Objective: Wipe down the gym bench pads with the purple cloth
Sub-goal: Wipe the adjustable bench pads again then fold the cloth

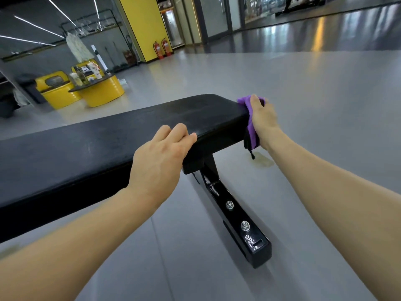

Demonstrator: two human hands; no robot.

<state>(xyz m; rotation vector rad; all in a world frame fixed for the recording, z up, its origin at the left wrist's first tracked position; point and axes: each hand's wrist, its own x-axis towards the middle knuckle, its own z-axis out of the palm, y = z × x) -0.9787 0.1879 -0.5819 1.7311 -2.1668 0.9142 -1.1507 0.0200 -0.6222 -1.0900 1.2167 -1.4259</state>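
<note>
Broadly, a grey gym floor (pixel 303 83) fills the view, and across it runs a long black bench pad (pixel 108 137), flat, reaching from the left edge to a rounded end right of centre. Under that end a black steel foot bar (pixel 238 216) slants toward the camera, with two bolts (pixel 230 205) on its top face and scuffed paint near its tip. Far left stand yellow drum-shaped tables (pixel 102 94) carrying small items too blurred to name, and two red fire extinguishers (pixel 162 47) lean by a yellow pillar (pixel 143 25). The left hand (pixel 158 164) rests on the near edge of the pad, its fingers (pixel 182 133) together and bent over the top surface, holding nothing that shows. The right hand (pixel 263 120) is at the pad's end, fingers close together and pressing the purple cloth (pixel 249 111) against the end face. The cloth lies between that palm and the pad, bunched above the fingertips at the top corner and hanging below the pad's lower edge beside the wrist; a dark strap or tag (pixel 249 148) dangles just there.
</note>
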